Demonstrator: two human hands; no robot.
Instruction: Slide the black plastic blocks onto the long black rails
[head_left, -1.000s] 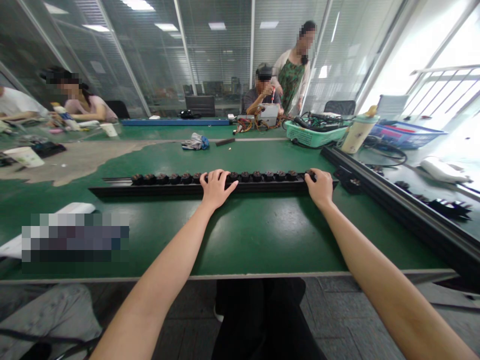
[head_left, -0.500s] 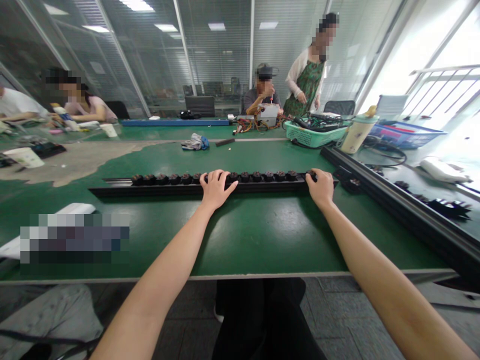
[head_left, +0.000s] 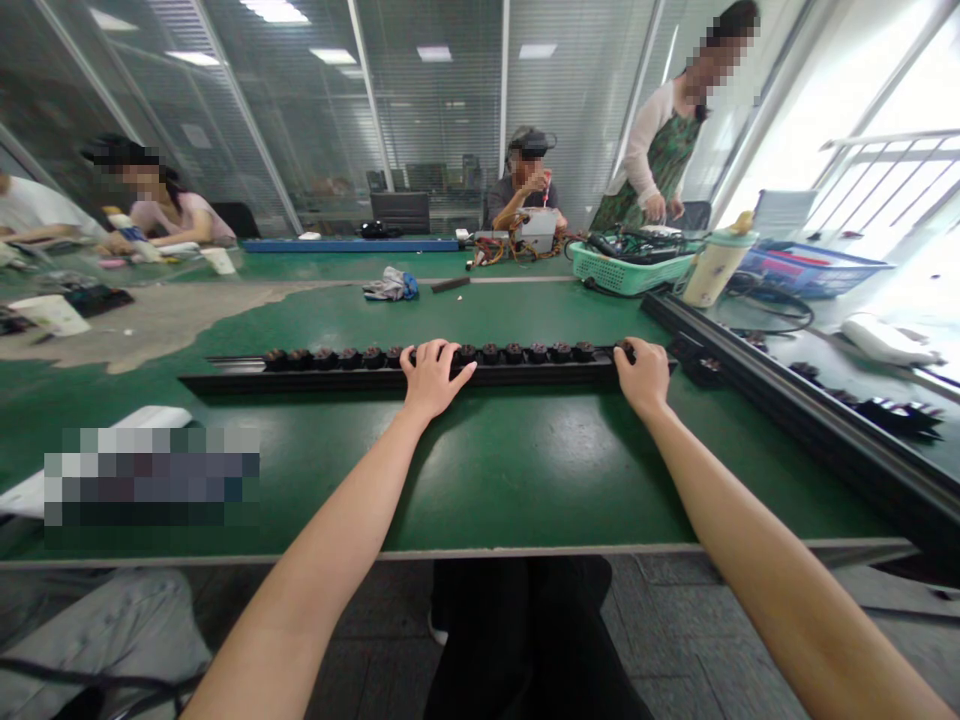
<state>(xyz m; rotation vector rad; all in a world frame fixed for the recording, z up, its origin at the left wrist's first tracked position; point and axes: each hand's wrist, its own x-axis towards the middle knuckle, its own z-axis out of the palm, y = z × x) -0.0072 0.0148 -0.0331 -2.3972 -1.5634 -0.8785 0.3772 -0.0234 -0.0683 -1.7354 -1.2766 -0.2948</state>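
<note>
A long black rail (head_left: pixel 300 380) carrying a row of several dark round parts (head_left: pixel 525 352) lies across the green table (head_left: pixel 487 470). My left hand (head_left: pixel 431 378) rests on the rail's middle, fingers curled over the row of parts. My right hand (head_left: pixel 641 375) grips the rail's right end, fingers wrapped over its top. Both arms stretch forward over the table's near edge.
A second long black rail (head_left: pixel 825 420) runs along the right. A green basket of cables (head_left: pixel 630 268), a cream bottle (head_left: pixel 712 265) and a blue tray (head_left: pixel 817 268) stand behind. Seated people work at the left and at the far side; another person stands at the back right.
My hands and the rail have stayed put. The standing person at the back has walked to the right, towards the green basket.
</note>
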